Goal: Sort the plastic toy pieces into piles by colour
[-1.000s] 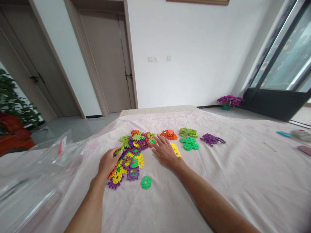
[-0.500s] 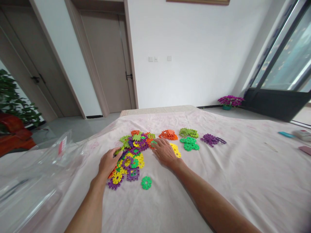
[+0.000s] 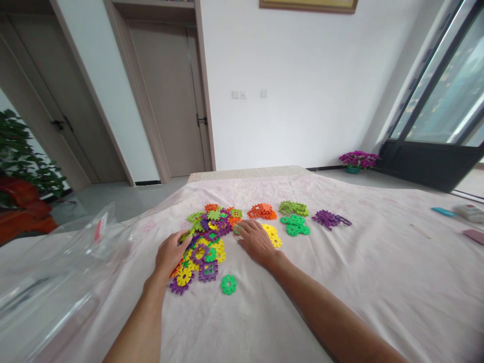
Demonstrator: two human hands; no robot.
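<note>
A mixed pile of coloured plastic snowflake pieces (image 3: 207,237) lies on a pale pink sheet (image 3: 340,282). My left hand (image 3: 170,254) rests on the pile's left edge with fingers curled on the pieces. My right hand (image 3: 257,241) lies at the pile's right edge, fingertips pinching a green piece (image 3: 237,230). Beyond it lie sorted heaps: yellow (image 3: 273,234), orange (image 3: 262,210), light green (image 3: 293,207), dark green (image 3: 295,224) and purple (image 3: 328,218). One green piece (image 3: 228,285) lies alone nearer to me.
A crumpled clear plastic bag (image 3: 56,272) lies on the left of the sheet. Small items (image 3: 467,214) sit at the far right edge. Doors, a potted plant (image 3: 22,161) and a flower pot (image 3: 357,160) stand beyond the bed.
My right hand has drawn back slightly toward me from the pile's top right and its fingers have closed on a green piece. The left hand has hardly moved.
</note>
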